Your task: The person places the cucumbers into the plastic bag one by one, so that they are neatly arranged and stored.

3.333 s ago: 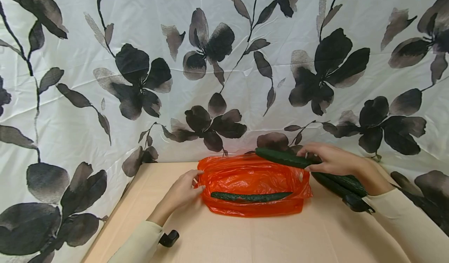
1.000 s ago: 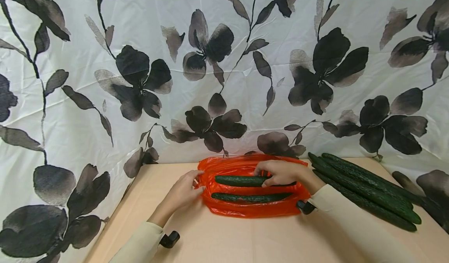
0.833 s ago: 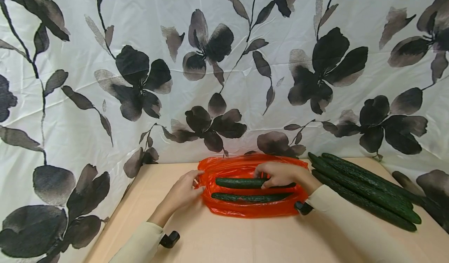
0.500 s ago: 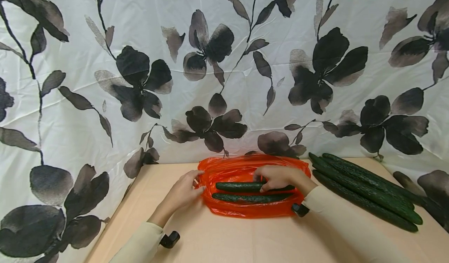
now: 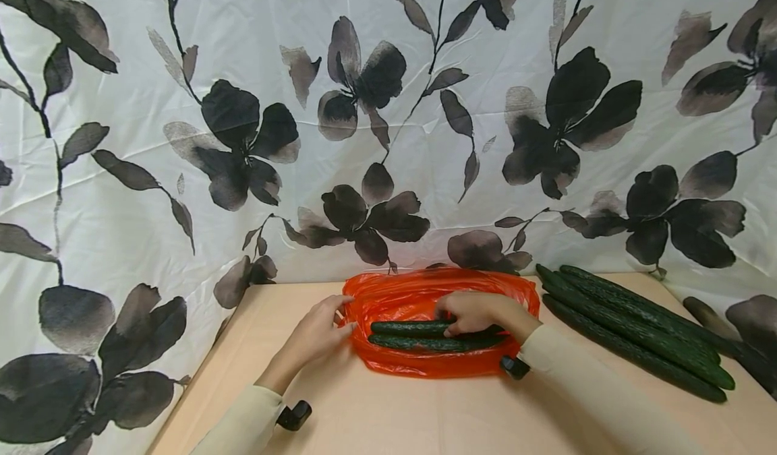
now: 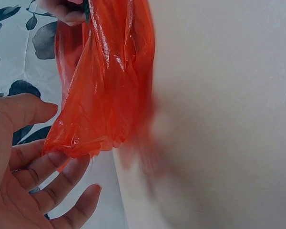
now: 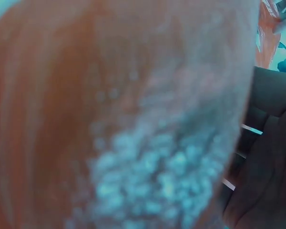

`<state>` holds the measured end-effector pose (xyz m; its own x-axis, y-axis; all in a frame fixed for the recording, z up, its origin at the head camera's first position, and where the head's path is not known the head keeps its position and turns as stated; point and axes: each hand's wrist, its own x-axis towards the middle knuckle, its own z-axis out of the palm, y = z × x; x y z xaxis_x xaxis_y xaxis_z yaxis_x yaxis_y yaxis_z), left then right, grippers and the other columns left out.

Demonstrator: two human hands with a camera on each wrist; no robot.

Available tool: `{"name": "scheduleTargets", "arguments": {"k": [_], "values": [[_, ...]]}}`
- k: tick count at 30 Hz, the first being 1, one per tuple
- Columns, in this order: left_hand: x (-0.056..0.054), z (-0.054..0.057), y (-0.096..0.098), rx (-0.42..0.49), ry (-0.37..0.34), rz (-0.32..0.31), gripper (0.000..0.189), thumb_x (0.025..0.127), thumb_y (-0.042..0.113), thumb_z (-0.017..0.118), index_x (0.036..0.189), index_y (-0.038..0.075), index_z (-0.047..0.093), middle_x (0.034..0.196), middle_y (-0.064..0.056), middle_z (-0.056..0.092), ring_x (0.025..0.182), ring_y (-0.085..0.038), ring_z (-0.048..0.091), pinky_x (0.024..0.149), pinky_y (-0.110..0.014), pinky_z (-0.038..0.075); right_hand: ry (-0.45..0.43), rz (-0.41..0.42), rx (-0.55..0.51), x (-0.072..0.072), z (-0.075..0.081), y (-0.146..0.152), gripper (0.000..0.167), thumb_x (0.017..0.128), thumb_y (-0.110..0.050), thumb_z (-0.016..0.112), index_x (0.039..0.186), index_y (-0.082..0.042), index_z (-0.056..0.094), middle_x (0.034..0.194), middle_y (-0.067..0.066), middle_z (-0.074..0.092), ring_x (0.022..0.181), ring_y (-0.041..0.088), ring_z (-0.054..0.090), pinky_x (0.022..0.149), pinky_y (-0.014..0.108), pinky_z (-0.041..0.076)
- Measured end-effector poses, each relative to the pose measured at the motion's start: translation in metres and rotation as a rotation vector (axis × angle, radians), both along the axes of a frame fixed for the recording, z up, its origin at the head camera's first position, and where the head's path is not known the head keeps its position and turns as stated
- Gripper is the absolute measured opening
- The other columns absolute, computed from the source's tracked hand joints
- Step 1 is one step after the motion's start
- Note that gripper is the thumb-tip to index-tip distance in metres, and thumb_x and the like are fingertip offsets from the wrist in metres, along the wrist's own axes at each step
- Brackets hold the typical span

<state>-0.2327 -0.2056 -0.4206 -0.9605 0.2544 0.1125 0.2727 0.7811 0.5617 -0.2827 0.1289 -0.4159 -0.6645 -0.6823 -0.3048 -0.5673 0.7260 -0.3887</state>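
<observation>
A crinkled red plastic bag (image 5: pixel 437 367) lies spread at the back of the table. Inside it, a dark green cucumber (image 5: pixel 397 343) rests along the front, and a second cucumber (image 5: pixel 400 327) lies right behind it. My right hand (image 5: pixel 476 311) grips this second one from above, covering its middle. At the bag's left end is my left hand (image 5: pixel 318 327). The left wrist view shows the fingers of the left hand (image 6: pixel 31 179) spread and fairly straight, tips against the bag's edge (image 6: pixel 105 90). Blurred orange film fills most of the right wrist view.
Several long cucumbers (image 5: pixel 643 334) lie slanted in a bunch to the right of the bag. A white cloth with dark flowers (image 5: pixel 461 172) hangs behind the table (image 5: pixel 400 414). Black camera mounts sit at both wrists.
The right hand has brought a cucumber from the right side into the bag, then slid it forward against the one lying there. My left hand has stayed at the bag's left end.
</observation>
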Motion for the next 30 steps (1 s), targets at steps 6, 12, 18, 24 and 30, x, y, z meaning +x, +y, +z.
{"name": "scheduleTargets", "arguments": {"k": [6,12,18,24,30], "values": [[-0.001,0.001,0.002,0.000,-0.004,0.013,0.052,0.085,0.012,0.079,0.134,0.004,0.062,0.113,-0.005,0.066,0.086,-0.016,0.060,0.074,-0.031,0.053,0.030,0.043,0.005,-0.004,0.002,0.006,0.028,0.095,-0.023,0.072,0.122,-0.020,0.071,0.105,-0.009,0.064,0.096,0.010,0.056,0.097,0.039,0.050],[-0.003,-0.001,0.004,-0.005,-0.008,0.015,0.052,0.085,0.012,0.079,0.134,0.004,0.062,0.112,-0.005,0.066,0.085,-0.014,0.059,0.072,-0.030,0.053,0.014,0.061,-0.017,-0.007,0.001,0.012,0.030,0.094,-0.019,0.073,0.124,-0.020,0.071,0.103,-0.008,0.064,0.093,0.010,0.056,0.091,0.034,0.051],[-0.002,0.000,0.004,-0.006,-0.017,0.021,0.052,0.086,0.013,0.079,0.134,0.005,0.062,0.113,-0.005,0.066,0.086,-0.015,0.060,0.074,-0.031,0.054,0.025,0.087,-0.032,-0.007,0.000,0.016,0.032,0.094,-0.020,0.073,0.126,-0.019,0.070,0.106,-0.008,0.066,0.091,0.008,0.056,0.089,0.032,0.051],[0.000,0.000,0.002,-0.010,-0.009,0.013,0.052,0.085,0.014,0.080,0.134,0.005,0.062,0.113,-0.005,0.066,0.086,-0.015,0.060,0.075,-0.032,0.054,0.006,0.074,-0.036,-0.003,-0.002,0.023,0.037,0.095,-0.028,0.072,0.130,-0.019,0.068,0.118,-0.010,0.066,0.101,0.010,0.059,0.097,0.035,0.051],[0.001,0.000,0.000,0.003,-0.005,-0.002,0.052,0.085,0.014,0.079,0.134,0.004,0.062,0.113,-0.005,0.066,0.085,-0.016,0.060,0.073,-0.031,0.053,-0.029,0.041,-0.088,0.003,0.009,0.036,0.036,0.094,-0.025,0.073,0.129,-0.017,0.069,0.114,-0.006,0.068,0.101,0.011,0.061,0.094,0.037,0.053]]}}
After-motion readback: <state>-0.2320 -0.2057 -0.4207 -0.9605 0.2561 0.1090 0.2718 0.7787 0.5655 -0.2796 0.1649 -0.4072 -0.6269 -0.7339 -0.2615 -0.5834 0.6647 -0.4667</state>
